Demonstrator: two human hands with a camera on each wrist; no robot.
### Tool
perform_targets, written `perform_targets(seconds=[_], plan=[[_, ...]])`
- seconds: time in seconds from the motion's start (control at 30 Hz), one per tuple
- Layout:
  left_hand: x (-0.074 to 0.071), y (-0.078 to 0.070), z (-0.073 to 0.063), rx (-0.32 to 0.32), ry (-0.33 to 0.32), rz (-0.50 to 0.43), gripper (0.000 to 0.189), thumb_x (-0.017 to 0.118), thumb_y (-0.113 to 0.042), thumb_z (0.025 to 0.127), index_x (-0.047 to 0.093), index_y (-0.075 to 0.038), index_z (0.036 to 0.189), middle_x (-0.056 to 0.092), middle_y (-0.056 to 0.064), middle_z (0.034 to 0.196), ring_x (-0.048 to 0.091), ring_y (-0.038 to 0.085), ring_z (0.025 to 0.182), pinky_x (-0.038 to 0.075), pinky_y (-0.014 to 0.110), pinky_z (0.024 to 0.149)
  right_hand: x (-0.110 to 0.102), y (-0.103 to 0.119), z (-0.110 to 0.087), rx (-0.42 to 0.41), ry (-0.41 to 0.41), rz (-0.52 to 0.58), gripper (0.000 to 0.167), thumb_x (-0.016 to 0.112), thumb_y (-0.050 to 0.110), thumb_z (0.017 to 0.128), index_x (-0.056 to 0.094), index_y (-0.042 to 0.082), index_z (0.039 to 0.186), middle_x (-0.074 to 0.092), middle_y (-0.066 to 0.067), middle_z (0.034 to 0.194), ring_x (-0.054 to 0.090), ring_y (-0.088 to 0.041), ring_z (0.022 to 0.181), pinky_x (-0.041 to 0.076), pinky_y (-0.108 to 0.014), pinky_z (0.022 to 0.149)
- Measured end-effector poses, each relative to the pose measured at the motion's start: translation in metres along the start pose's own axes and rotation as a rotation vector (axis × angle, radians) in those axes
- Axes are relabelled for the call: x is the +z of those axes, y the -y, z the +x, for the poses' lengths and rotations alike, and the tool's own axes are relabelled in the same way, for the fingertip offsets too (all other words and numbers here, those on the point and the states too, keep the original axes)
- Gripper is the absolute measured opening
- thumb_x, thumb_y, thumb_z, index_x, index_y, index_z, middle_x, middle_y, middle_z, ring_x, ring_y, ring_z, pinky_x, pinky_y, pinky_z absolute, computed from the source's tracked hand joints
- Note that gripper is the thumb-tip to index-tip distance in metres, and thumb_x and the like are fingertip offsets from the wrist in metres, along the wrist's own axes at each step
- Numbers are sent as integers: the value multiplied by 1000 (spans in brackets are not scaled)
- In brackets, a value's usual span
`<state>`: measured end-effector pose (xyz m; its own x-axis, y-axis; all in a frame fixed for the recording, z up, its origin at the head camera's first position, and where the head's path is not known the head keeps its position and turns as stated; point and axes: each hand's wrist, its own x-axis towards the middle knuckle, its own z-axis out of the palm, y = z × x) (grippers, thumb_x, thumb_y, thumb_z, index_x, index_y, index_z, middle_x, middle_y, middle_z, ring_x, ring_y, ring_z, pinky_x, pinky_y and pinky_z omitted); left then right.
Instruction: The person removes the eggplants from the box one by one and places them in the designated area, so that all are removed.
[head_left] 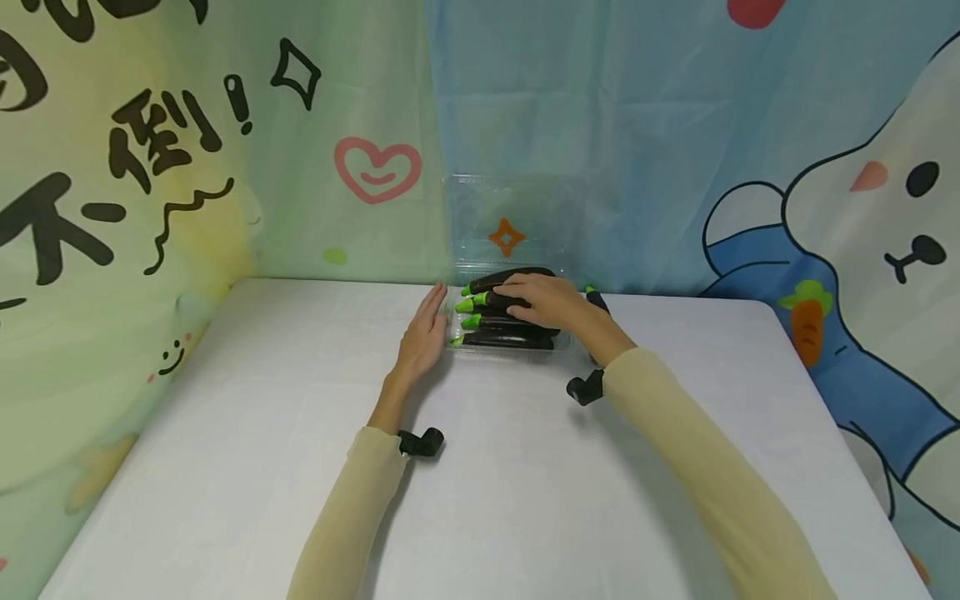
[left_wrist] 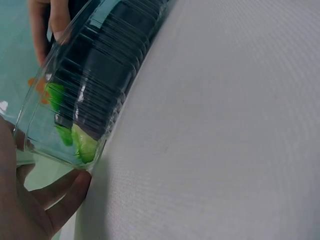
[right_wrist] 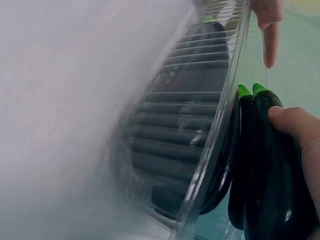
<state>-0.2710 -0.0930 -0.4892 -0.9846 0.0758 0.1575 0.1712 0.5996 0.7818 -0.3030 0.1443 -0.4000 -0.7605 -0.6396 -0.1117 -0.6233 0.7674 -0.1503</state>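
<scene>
A white-topped table (head_left: pixel 495 500) with rounded far corners stands before a printed fabric backdrop (head_left: pixel 525 100), yellow and pale green at left, light blue at right, bearing black lettering (head_left: pixel 48 250), a pink outlined heart (head_left: pixel 377 179) and a white cartoon animal (head_left: pixel 847 217) in blue clothing (head_left: pixel 862 396).

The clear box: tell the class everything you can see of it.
The clear box looks like thin, shiny plastic, with ribbed side walls and a narrow rim. It sits upright on the white table, near the far edge, its lid raised behind it. Dark, green-tipped eggplants lie inside. The left hand touches its left end; the right hand grips one eggplant over it, though whether that hand touches the box is unclear.
</scene>
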Motion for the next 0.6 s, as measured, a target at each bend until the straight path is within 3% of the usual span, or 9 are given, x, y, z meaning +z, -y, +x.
perform_targets(seconds=[0.3,0.5,0.6], plan=[[0,-1,0,-2,-6,0,54,34,-17,98,33,-18,152,28,-2,161,29,22,148,30,50,116,5,-9,-21,136,-150,323,51,50,38,100,42,22,148,41,-9,154,44,-34,136,41,-56,104],[0,-1,-1,3,-3,-4,54,33,-16,99,32,-18,153,28,0,161,28,23,148,28,51,117,8,-17,-33,212,-176,350,52,45,42,101,39,24,150,36,-10,157,30,-36,145,31,-62,111],[0,-2,-1,2,2,-4,54,32,-17,99,32,-19,153,28,0,161,27,22,148,28,52,117,11,-19,-37,232,-224,344,50,44,41,101,42,25,148,39,-11,155,32,-37,145,30,-61,112]])
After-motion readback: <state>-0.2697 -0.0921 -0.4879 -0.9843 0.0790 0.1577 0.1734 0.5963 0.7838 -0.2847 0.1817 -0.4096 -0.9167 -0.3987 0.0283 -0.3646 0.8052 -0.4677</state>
